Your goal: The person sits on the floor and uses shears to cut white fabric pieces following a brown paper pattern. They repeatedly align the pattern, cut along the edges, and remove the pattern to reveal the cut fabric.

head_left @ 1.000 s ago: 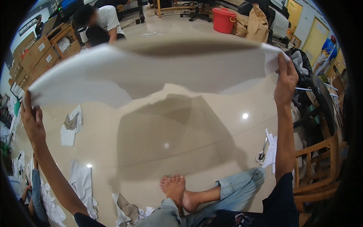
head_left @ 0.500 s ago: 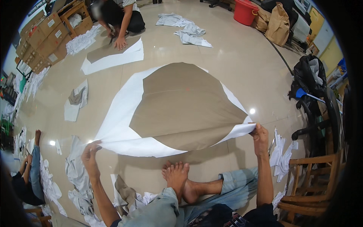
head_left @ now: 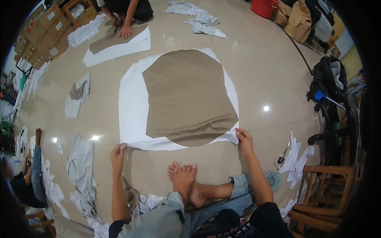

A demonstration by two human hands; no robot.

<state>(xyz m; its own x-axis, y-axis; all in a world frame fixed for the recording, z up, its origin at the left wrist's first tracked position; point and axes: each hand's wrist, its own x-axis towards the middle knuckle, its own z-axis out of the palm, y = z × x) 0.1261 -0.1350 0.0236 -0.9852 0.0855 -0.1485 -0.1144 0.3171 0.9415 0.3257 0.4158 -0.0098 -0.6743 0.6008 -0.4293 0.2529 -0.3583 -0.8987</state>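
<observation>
Shiny floor is stretching all around, with spots of light glowing on it. Boxes are standing in a pile at the far left, and a red bin is standing at the far right, next to a paper bag.

One big cloth is lying on the floor, just past the person's bare feet. Its middle is showing brown, and white is showing along much of its edge, widest on the left. Small folds are running across the brown part near the right hand.

The left hand is pinching the near left corner, its fingertips closing on the white edge. The right hand is pinching the near right corner, its fingers closing too, and the white bit there is bunching up.

Scissors are lying on the right, touching some white scraps. Grey cloth is lying on the left. A wooden chair is standing at the lower right.

Farther off, a co-worker's hand is pressing on another brown and white piece. Somebody else is sitting at the left edge.
</observation>
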